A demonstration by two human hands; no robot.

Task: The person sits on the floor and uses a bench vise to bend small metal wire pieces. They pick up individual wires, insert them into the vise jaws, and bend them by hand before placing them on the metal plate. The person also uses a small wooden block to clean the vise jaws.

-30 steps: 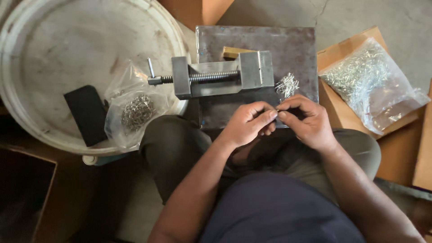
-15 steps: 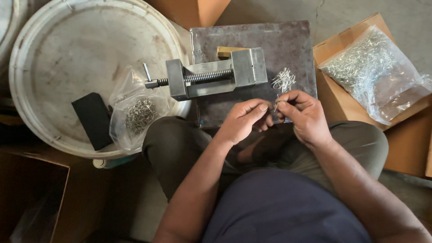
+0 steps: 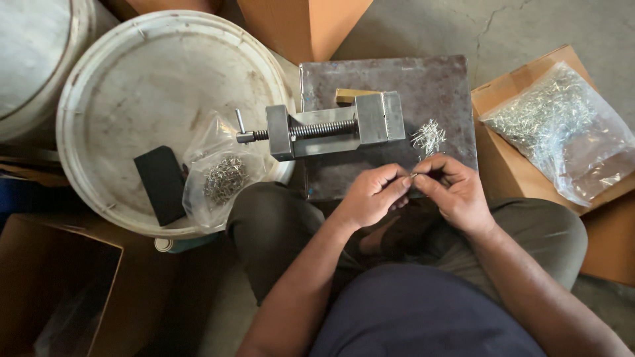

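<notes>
My left hand (image 3: 370, 196) and my right hand (image 3: 454, 192) meet over the near edge of a dark metal plate (image 3: 397, 79). Together their fingertips pinch a small thin metal pin (image 3: 413, 176). A small loose pile of the same pins (image 3: 428, 137) lies on the plate just beyond my right hand. A steel bench vise (image 3: 331, 127) lies across the plate's left half, its screw handle pointing left. A small yellowish block (image 3: 349, 96) sits behind the vise.
A round white bucket lid (image 3: 132, 86) at left bears a black block (image 3: 161, 184) and a clear bag of metal pieces (image 3: 221, 173). A larger clear bag of pins (image 3: 559, 129) lies on a cardboard box (image 3: 516, 79) at right. An open carton (image 3: 59, 284) is bottom left.
My hands stay together at the plate's near edge, fingers shifting slightly on the pin. The view has drifted a little; nothing else on the plate or lid has moved.
</notes>
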